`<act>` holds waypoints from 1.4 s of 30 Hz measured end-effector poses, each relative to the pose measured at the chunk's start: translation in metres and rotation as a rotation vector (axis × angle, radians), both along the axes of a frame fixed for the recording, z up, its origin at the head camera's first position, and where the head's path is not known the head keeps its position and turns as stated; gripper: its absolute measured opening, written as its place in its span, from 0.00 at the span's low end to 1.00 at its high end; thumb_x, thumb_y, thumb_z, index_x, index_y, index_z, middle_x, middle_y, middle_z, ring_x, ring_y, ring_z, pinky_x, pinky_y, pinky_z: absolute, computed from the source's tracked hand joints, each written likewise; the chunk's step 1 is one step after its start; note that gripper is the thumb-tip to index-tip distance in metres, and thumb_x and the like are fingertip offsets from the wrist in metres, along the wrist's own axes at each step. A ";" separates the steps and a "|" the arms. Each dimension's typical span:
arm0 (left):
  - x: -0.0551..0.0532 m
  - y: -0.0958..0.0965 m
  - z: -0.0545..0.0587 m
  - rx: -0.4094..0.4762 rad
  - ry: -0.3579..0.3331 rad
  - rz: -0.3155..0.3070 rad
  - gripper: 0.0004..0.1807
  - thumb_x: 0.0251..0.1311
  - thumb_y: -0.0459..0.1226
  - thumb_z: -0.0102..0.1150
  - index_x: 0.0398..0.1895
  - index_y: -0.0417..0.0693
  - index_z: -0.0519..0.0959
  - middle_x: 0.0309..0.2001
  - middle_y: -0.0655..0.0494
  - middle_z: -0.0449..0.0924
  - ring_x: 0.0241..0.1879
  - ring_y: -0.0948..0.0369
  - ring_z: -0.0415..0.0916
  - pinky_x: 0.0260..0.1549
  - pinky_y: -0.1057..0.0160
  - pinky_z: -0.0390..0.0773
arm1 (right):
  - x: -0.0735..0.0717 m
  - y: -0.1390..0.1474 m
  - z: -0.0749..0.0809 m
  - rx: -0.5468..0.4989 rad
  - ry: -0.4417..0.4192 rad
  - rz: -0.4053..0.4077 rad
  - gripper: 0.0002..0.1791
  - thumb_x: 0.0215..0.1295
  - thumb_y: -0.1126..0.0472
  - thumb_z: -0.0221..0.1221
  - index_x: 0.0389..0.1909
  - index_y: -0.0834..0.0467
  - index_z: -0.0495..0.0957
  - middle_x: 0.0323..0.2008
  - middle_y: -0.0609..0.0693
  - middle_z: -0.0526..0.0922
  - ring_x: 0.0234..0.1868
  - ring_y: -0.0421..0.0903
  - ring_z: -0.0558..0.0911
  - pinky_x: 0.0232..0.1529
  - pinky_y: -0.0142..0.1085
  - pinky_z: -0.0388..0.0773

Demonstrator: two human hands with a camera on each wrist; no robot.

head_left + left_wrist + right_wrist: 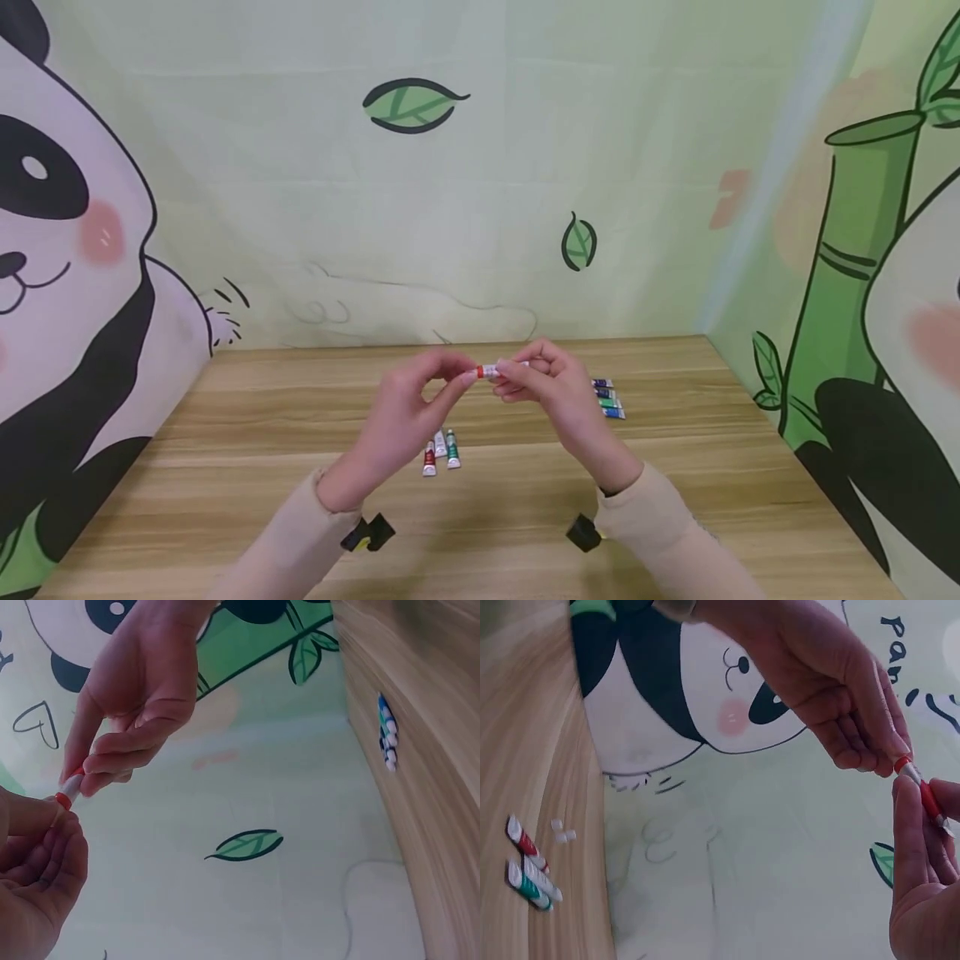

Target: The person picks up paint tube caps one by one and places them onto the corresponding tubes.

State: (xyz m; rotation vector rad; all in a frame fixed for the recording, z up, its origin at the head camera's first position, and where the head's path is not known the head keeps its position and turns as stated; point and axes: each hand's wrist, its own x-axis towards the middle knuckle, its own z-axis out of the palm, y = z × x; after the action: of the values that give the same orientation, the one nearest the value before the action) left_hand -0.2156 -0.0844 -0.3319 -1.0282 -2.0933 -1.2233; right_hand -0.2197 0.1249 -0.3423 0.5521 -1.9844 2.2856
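Above the table, both hands hold one small paint tube with a red cap and a red and silver body. My left hand pinches its capped end between thumb and index finger. The right hand grips the tube's body, fingers curled round it and thumb on top. In the right wrist view the tube shows its flat crimped end past the right fingers, while the left hand comes from above to the cap. The left wrist view shows the tube partly hidden by both hands.
On the wooden table lie a red tube, a white tube and a green tube. Small white pieces lie near them. Several blue and green tubes form a row at right. A panda-print backdrop stands behind.
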 end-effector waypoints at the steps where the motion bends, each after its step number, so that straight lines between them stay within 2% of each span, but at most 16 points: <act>1: -0.001 0.000 0.000 -0.003 0.041 0.003 0.07 0.62 0.29 0.67 0.43 0.43 0.82 0.38 0.57 0.85 0.38 0.64 0.81 0.42 0.62 0.82 | -0.001 0.000 0.000 -0.017 -0.018 0.012 0.04 0.69 0.65 0.62 0.37 0.61 0.76 0.31 0.51 0.88 0.33 0.45 0.87 0.41 0.39 0.85; 3: -0.002 0.001 -0.001 -0.001 0.087 0.007 0.07 0.62 0.28 0.67 0.42 0.42 0.82 0.38 0.56 0.85 0.37 0.64 0.81 0.42 0.62 0.82 | -0.002 -0.001 0.000 -0.040 -0.044 0.030 0.03 0.69 0.66 0.61 0.36 0.60 0.76 0.31 0.50 0.88 0.32 0.44 0.87 0.41 0.38 0.85; 5: -0.002 0.001 -0.002 0.011 0.076 0.013 0.07 0.62 0.28 0.67 0.42 0.41 0.82 0.39 0.55 0.86 0.38 0.63 0.82 0.43 0.62 0.82 | -0.002 -0.001 0.000 -0.034 -0.053 0.037 0.03 0.69 0.67 0.61 0.37 0.60 0.76 0.32 0.51 0.88 0.34 0.44 0.87 0.43 0.39 0.84; 7: -0.002 0.000 -0.003 0.034 0.012 0.026 0.07 0.63 0.30 0.67 0.43 0.41 0.83 0.39 0.55 0.86 0.39 0.63 0.83 0.45 0.61 0.82 | -0.003 0.000 -0.002 -0.010 -0.043 0.037 0.04 0.69 0.66 0.62 0.39 0.61 0.76 0.34 0.53 0.88 0.36 0.46 0.88 0.45 0.41 0.84; 11: -0.003 -0.001 -0.003 0.085 -0.156 0.055 0.08 0.65 0.34 0.66 0.45 0.42 0.83 0.40 0.56 0.86 0.40 0.62 0.82 0.45 0.60 0.83 | -0.002 0.006 -0.005 0.055 0.018 0.008 0.10 0.69 0.64 0.63 0.46 0.64 0.78 0.39 0.58 0.88 0.41 0.51 0.88 0.47 0.45 0.84; 15: -0.005 -0.001 -0.003 0.112 -0.243 0.059 0.08 0.66 0.37 0.65 0.45 0.44 0.83 0.40 0.57 0.85 0.39 0.62 0.82 0.44 0.59 0.83 | -0.001 0.013 -0.008 0.078 0.050 -0.027 0.13 0.69 0.62 0.63 0.47 0.67 0.80 0.38 0.56 0.88 0.40 0.50 0.88 0.45 0.45 0.84; 20: -0.008 0.000 -0.007 0.109 -0.244 0.026 0.07 0.67 0.37 0.65 0.45 0.45 0.84 0.39 0.59 0.85 0.39 0.64 0.82 0.44 0.60 0.83 | -0.001 0.017 -0.007 0.055 0.007 -0.032 0.12 0.70 0.61 0.62 0.44 0.68 0.81 0.35 0.53 0.88 0.37 0.48 0.88 0.44 0.43 0.84; 26: -0.014 0.006 -0.014 0.068 -0.129 -0.016 0.07 0.66 0.34 0.65 0.44 0.44 0.84 0.40 0.58 0.86 0.40 0.64 0.82 0.44 0.62 0.82 | -0.005 0.023 -0.009 0.028 -0.090 -0.025 0.09 0.71 0.61 0.60 0.41 0.64 0.83 0.32 0.52 0.88 0.34 0.46 0.88 0.43 0.41 0.85; 29: -0.017 0.010 -0.017 0.057 -0.115 -0.021 0.07 0.66 0.34 0.65 0.44 0.43 0.84 0.40 0.56 0.86 0.40 0.63 0.83 0.44 0.62 0.83 | -0.008 0.027 -0.012 0.041 -0.107 -0.029 0.09 0.71 0.62 0.60 0.40 0.65 0.82 0.32 0.52 0.88 0.34 0.46 0.88 0.43 0.42 0.85; 31: -0.020 0.014 -0.019 0.058 -0.138 -0.017 0.06 0.66 0.34 0.65 0.44 0.42 0.84 0.40 0.56 0.86 0.40 0.63 0.83 0.44 0.61 0.83 | -0.012 0.031 -0.015 0.057 -0.114 -0.030 0.11 0.71 0.62 0.61 0.42 0.68 0.82 0.32 0.53 0.88 0.35 0.46 0.88 0.44 0.44 0.84; 35: -0.028 0.026 -0.028 0.055 -0.229 -0.027 0.06 0.66 0.35 0.65 0.43 0.42 0.85 0.39 0.56 0.87 0.39 0.63 0.84 0.43 0.60 0.83 | -0.018 0.044 -0.023 0.110 -0.139 -0.053 0.15 0.72 0.62 0.60 0.46 0.72 0.79 0.34 0.54 0.88 0.36 0.46 0.88 0.45 0.44 0.84; 42: -0.042 0.055 -0.043 0.061 -0.352 -0.090 0.08 0.67 0.35 0.64 0.44 0.40 0.84 0.40 0.52 0.87 0.37 0.61 0.84 0.39 0.64 0.83 | -0.023 0.075 -0.032 0.186 -0.184 -0.104 0.17 0.73 0.60 0.59 0.48 0.73 0.78 0.34 0.53 0.88 0.36 0.45 0.88 0.44 0.42 0.84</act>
State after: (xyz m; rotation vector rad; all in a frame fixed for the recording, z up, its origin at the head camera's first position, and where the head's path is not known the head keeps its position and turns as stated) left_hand -0.2576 -0.0294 -0.3751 -0.9432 -2.2708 -1.6012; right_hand -0.2430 0.2001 -0.3742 0.2489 -2.2667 2.1756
